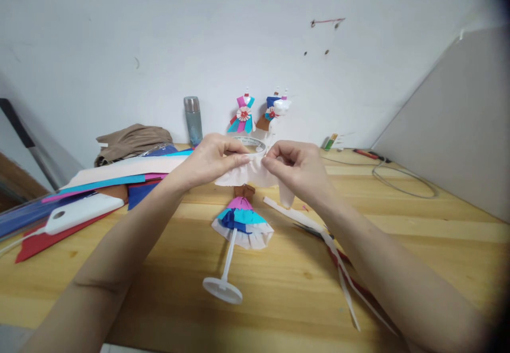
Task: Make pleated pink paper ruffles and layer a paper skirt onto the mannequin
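Note:
Between my two hands a strip of pale pink crepe paper [258, 175] is held up, its top edge gathered in small pleats. My left hand [217, 159] pinches the strip at its left part, thumb on top. At the right part, my right hand [292, 164] grips it between thumb and fingertips. Just below lies a miniature dress form [229, 257] on its side, its round white base toward me. Its layered paper skirt [243, 217] is brown, pink, turquoise, blue and pale. A roll of tape [255, 141] shows behind the hands, partly hidden.
Dressed dress forms [243, 114] stand at the back beside a flask [193, 119]. Stacked paper sheets [107, 177] and a white glue gun [85, 212] lie left. Paper offcuts [338, 260] and partly hidden scissors [313, 230] lie right, with a cable [398, 180] beyond.

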`<action>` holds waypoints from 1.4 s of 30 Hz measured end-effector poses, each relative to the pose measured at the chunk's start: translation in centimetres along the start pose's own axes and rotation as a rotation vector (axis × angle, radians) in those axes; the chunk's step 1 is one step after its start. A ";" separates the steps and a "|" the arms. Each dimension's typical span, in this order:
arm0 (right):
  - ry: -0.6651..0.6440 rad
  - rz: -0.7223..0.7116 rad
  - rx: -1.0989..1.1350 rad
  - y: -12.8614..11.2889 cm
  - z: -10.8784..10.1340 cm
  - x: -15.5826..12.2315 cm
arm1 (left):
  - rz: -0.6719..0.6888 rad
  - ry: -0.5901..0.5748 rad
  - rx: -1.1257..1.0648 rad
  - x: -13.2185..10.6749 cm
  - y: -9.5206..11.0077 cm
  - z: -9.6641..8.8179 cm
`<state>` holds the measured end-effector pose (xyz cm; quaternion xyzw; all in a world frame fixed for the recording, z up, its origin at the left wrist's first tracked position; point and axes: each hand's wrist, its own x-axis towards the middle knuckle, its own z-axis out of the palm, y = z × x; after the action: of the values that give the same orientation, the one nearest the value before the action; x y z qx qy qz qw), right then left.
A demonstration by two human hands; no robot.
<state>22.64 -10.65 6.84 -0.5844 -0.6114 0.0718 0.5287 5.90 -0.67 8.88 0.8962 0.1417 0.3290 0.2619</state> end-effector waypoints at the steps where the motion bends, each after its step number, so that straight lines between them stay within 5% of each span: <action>1: -0.007 0.000 0.006 0.0 0.0 0.0 | 0.001 0.001 -0.007 0.0 0.1 0.0; 24: 0.066 -0.055 -0.079 0.5 0.6 0.0 | 0.045 -0.005 -0.016 0.0 0.1 0.4; 32: 0.001 -0.035 -0.094 -0.1 -0.1 -0.1 | -0.044 -0.018 -0.101 0.0 0.2 0.0; 42: 0.081 -0.031 -0.152 -0.2 0.1 -0.4 | 0.020 0.039 0.054 0.2 -0.5 -0.2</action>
<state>22.36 -10.98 6.73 -0.6156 -0.6023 -0.0068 0.5081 5.87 -0.15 8.80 0.8978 0.1467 0.3449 0.2313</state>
